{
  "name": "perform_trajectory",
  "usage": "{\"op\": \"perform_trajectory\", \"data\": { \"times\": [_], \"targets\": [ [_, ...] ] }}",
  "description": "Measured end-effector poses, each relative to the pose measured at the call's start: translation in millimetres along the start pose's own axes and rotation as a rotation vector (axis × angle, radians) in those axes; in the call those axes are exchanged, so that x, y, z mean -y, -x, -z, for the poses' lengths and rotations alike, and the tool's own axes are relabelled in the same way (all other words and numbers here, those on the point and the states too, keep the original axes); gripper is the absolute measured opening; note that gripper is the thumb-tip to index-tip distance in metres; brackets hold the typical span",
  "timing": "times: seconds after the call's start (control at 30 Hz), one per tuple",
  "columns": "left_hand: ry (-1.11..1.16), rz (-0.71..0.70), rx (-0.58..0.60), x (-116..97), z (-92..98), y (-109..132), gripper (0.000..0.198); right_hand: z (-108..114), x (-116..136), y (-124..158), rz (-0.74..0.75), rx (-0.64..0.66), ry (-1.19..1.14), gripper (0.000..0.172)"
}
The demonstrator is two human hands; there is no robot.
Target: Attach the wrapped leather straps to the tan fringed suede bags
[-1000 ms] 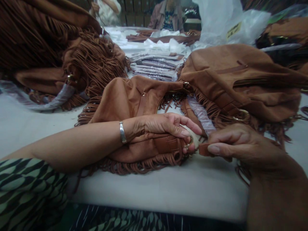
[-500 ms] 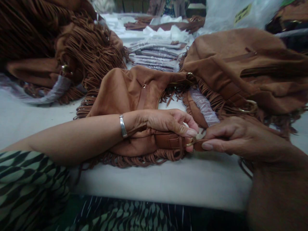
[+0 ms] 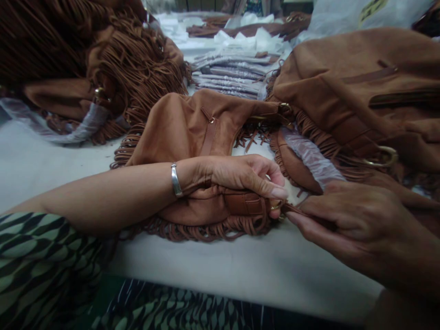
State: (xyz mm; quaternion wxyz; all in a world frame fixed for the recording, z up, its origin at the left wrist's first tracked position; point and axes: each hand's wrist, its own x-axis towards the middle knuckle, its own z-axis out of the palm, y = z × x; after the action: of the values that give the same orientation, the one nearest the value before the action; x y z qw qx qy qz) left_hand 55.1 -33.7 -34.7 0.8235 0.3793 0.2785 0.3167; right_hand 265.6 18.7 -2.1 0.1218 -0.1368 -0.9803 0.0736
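A brown suede bag point(image 3: 178, 133) with fringe along its edges lies on the white table before me. My left hand point(image 3: 250, 176), a silver bracelet on its wrist, reaches across the bag. Its thumb and fingers pinch a gold metal ring point(image 3: 276, 207) at the end of the bag's leather tab point(image 3: 244, 203). My right hand point(image 3: 354, 220) is closed on a thin brown leather strap point(image 3: 299, 211) that runs to the ring. Part of the strap is hidden under the right fingers. Past the hands lies a handle wrapped in clear plastic point(image 3: 309, 153).
Another brown bag point(image 3: 343, 91) with a gold ring sits at the right. Fringed bags point(image 3: 134, 68) are heaped at the left, one with a plastic-wrapped handle point(image 3: 82, 126). Behind are a stack of wrapped strips point(image 3: 230, 75), white paper point(image 3: 254, 41) and a plastic sack point(image 3: 330, 23). A person stands at the far side.
My right hand has turned and drawn down and to the right, with the strap now stretched from the ring. My left hand stays on the ring. The view has shifted slightly left.
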Motion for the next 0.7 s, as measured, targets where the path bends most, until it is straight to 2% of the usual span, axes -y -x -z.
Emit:
{"op": "perform_trajectory", "data": {
  "times": [0.1, 0.27, 0.7],
  "targets": [
    [-0.053, -0.023, -0.030, -2, -0.7, 1, 0.021, -1, 3, 2, 0.114, -0.024, 0.064, 0.035],
    [-0.077, 0.009, -0.071, -5, -1.2, 0, 0.016, -3, 6, 3, 0.137, -0.081, 0.109, 0.033],
    [-0.074, -0.060, -0.062, -6, 3.7, 0, 0.028, -13, 15, -4, 0.063, -0.198, 0.138, 0.033]
  ]
}}
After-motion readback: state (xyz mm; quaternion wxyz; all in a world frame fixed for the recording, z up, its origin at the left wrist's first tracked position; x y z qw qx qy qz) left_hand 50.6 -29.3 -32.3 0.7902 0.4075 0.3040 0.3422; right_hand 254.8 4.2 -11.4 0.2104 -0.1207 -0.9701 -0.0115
